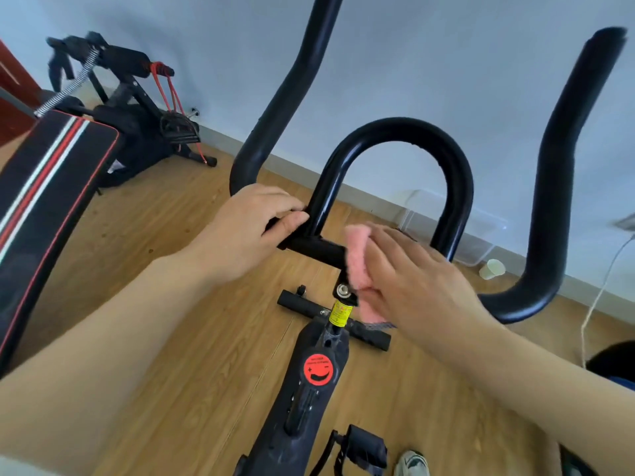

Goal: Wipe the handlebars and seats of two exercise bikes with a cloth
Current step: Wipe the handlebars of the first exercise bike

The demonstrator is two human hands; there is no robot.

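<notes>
Left hand (254, 225) is gripping the black horizontal crossbar (316, 249) of the near exercise bike's black tubular handlebar (395, 130). The fingers are curling over the top, just left of where the inner loop joins. This is probably bracing the bar so it isn't swivelling under wiping pressure.

Right hand (412, 269) is lying flat with fingers mostly straight, pressing a fuzzy pink cloth (357, 262) against the crossbar at its centre, right above the stem bolt. The cloth is draping over the bar and hanging down past the yellow warning label (338, 314), so the fabric is covering the front of the tube. The thumb is hidden under the cloth, so I cannot tell whether it is pinching.

Step, as a judgement: the middle handlebar section is being wiped. The two long curved outer grips (295, 80) are rising on either side with nothing touching them.

The near bike's black frame with a round red smiley sticker (318, 370) is running down toward the camera, with one black pedal (364, 448) at the bottom. Its seat is not in view.

A second black exercise machine with a coil spring and red bands (137, 132), likely the other bike, is standing well apart by the wall at back left with no hand on it.

A black padded bench with red and white stripes (51, 173) is sitting at far left. A pale paper cup (492, 269) is lying on the wooden floor (171, 304) near the wall.

Risk: the hanging cloth end could be snagging on the stem bolt.
</notes>
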